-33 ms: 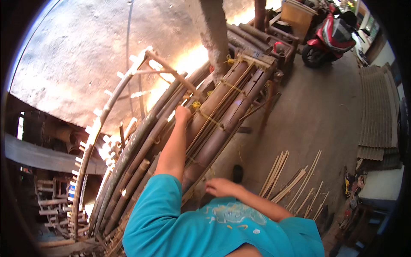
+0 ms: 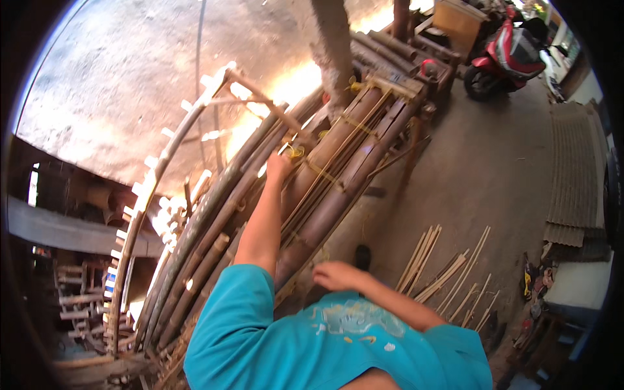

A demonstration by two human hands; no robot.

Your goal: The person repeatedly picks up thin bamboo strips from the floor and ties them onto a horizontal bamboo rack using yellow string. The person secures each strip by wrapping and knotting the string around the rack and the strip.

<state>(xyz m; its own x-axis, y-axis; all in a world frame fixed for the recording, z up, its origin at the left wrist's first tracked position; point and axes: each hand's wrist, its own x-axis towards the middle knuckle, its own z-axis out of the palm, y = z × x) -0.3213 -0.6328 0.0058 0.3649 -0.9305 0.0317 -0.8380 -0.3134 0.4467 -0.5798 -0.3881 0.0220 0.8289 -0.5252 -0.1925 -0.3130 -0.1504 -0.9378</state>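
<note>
My left hand [image 2: 279,167] is closed at the far side of a bundle of thick bamboo poles [image 2: 325,188]. Yellow twine [image 2: 296,153] lies in loops right beside its fingers, and a strand of it runs up to the fist. More twine is tied across the poles further along. Thin split strips lie lengthwise in the gap between the poles. Near my body, my right hand [image 2: 335,275] hangs in the air, its fingers loosely bent and nothing visible in them.
A curved bamboo frame with pegs [image 2: 172,143] arches at the left. Several thin bamboo strips [image 2: 419,260] lie on the floor at right. A rough post [image 2: 333,58] rises beyond the bundle. A red motor scooter [image 2: 504,58] and corrugated sheets [image 2: 572,175] stand along the right.
The view has shifted slightly. My left hand has risen a little against the yellow twine, whose loops look looser. My right hand has moved slightly up, away from my body.
</note>
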